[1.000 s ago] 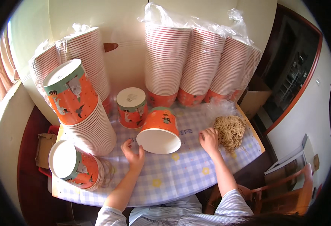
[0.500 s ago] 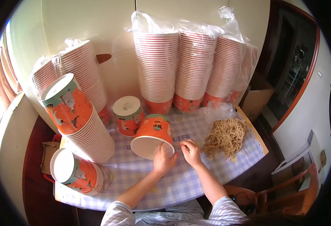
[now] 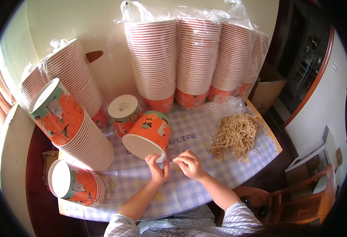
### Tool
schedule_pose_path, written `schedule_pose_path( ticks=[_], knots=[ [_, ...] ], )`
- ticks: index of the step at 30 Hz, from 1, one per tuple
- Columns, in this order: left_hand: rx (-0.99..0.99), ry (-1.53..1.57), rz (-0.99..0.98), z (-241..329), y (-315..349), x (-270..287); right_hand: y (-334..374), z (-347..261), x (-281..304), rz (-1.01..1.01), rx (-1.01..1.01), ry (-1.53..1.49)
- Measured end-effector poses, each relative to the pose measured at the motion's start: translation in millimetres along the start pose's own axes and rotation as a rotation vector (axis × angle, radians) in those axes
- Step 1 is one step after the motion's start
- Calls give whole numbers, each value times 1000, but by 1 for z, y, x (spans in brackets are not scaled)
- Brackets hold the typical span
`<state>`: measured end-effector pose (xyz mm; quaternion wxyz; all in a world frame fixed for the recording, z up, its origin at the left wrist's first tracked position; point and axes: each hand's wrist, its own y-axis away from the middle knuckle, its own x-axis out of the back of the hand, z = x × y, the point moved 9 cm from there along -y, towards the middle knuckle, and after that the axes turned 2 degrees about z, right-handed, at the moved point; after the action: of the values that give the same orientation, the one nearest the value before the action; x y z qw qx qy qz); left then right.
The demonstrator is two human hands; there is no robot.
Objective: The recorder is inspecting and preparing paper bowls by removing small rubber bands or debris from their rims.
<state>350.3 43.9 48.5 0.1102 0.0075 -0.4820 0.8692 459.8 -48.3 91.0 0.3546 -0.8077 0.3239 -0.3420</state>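
Note:
An orange paper bucket [image 3: 151, 129] with a green band lies tilted over the table, its wide white mouth facing me. My left hand [image 3: 157, 170] grips the bucket's rim at the lower right, fingers inside the mouth and thumb outside. Just right of that rim is my right hand [image 3: 190, 164], its fingertips pinched together; whatever they may hold is too small to make out. Behind the held bucket another orange bucket [image 3: 124, 111] stands upside down, its pale base up. A tangled heap of thin tan cords [image 3: 236, 135] lies to the right of my right hand.
Tall plastic-wrapped stacks of buckets [image 3: 151, 63] line the back, with another wrapped stack [image 3: 72, 73] at the left. Unwrapped, a leaning stack [image 3: 84, 138] and a short stack [image 3: 80, 185] stand at left on the checked tablecloth [image 3: 189, 189]. A wooden chair [image 3: 303, 197] is at right.
Both hands and the bucket have shifted left in the picture, and the view has moved closer to the table. My left hand has gone from inside the bucket's mouth to gripping its rim.

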Motion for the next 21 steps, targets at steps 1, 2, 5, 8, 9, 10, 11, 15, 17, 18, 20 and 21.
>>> schedule_pose_path(
  ticks=[1,2,5,8,9,10,11,15,17,18,20,21],
  knots=[
    [-95,-43,-2,15,-3,2,1,-2,-1,-21,-20,-78],
    [-95,-39,-1,15,-1,2,3,-4,-2,-42,-39,-157],
    [-54,32,-119,9,6,-8,10,-14,-25,-279,-173,-521],
    [105,-20,-51,-14,10,-6,18,-24,-43,-454,-242,-819],
    [105,-21,-49,-15,9,-6,22,-27,-49,-540,-294,-935],
    [109,-40,-74,-15,6,-8,26,-25,-53,-608,-344,-998],
    [113,-60,-100,-15,3,-9,27,-27,-53,-676,-342,-1059],
    [112,-83,-370,-10,0,-36,41,-41,-62,-884,-352,-1356],
    [100,-93,-402,-7,0,-42,52,-60,-73,-1000,-325,-1411],
    [86,-102,-436,-4,1,-47,60,-72,-80,-1093,-307,-1421],
    [118,-112,-447,-10,3,-48,77,-92,-91,-1282,-342,-1421],
    [112,-113,-419,-11,4,-47,84,-97,-94,-1343,-342,-1432]
  ],
)
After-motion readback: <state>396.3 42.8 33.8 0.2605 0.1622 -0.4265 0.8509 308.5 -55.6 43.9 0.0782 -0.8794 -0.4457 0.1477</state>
